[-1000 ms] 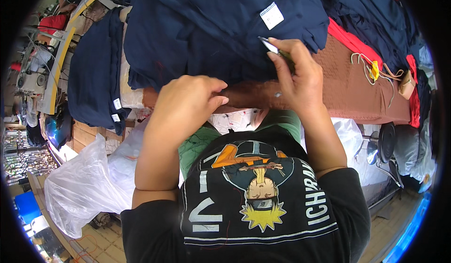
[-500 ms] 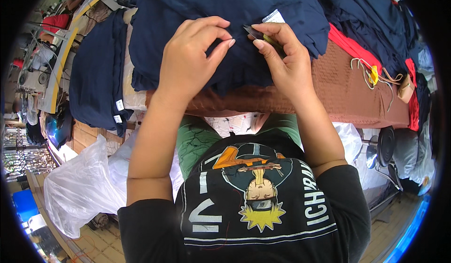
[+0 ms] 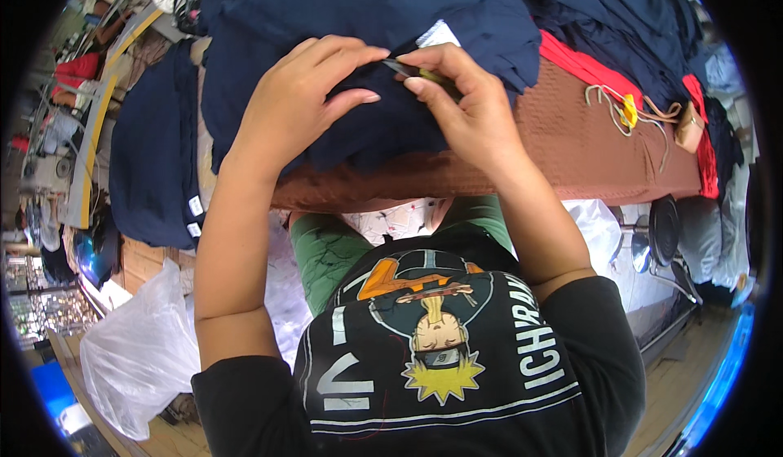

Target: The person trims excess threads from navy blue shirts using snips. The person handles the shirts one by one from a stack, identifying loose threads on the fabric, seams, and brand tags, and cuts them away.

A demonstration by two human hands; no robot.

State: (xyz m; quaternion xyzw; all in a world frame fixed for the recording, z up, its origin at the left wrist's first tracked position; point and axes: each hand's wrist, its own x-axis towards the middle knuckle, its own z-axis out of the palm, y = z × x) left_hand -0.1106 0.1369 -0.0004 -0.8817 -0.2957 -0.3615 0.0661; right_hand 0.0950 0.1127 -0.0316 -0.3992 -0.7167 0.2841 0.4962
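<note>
My right hand (image 3: pixel 469 102) is closed around a small pair of thread snips (image 3: pixel 428 73) with a yellowish-green handle. Their dark, pointed blades aim left, over a spread navy garment (image 3: pixel 277 16). Close to the blade tips is the index finger of my left hand (image 3: pixel 298 98); its thumb stands well apart from the fingers, and I can make out nothing between them. A white label (image 3: pixel 438 34) lies on the navy cloth just beyond my right fingers. Part of the snips is hidden inside my right hand.
Brown cloth (image 3: pixel 571 139) covers the table under the garment. A folded navy stack (image 3: pixel 155 147) hangs at the left edge. To the right are more navy cloth (image 3: pixel 620 24), a red strip (image 3: pixel 587 65) and a yellow piece with cords (image 3: pixel 629 113). A clear plastic bag (image 3: pixel 143 343) stands lower left.
My left thumb and index finger have spread further apart. The snips' blades are now nearer the left index fingertip. The whole view has shifted slightly.
</note>
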